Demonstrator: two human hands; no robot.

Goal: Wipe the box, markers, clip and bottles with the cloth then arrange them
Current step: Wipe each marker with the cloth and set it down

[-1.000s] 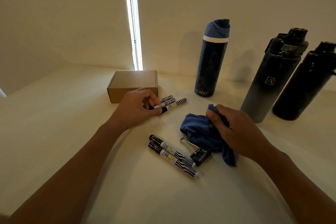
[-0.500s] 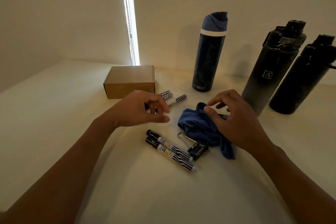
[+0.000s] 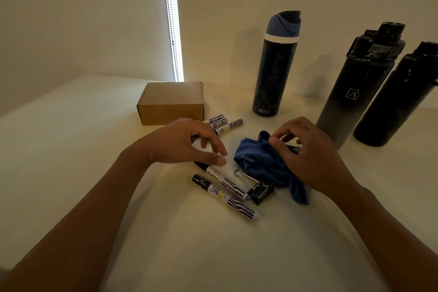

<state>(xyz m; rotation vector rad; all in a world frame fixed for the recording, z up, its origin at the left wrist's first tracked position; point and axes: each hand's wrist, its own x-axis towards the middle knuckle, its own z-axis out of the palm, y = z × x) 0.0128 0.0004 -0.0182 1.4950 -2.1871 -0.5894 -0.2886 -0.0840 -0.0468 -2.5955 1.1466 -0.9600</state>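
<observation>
Cloth (image 3: 258,161) under right hand (image 3: 310,156), left hand (image 3: 180,142) loose, empty, box (image 3: 171,103) closed, bottles capped.

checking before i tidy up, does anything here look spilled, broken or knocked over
Nothing looks spilled or broken. All three bottles, such as the blue-lidded one, stand upright. The only untidiness: markers lie in two loose groups, and the cloth sits crumpled beside the binder clip.

The box (image 3: 171,102) lies left of three bottles (image 3: 275,66); markers (image 3: 224,188), clip (image 3: 257,187) and cloth (image 3: 263,163) lie in front.
</observation>
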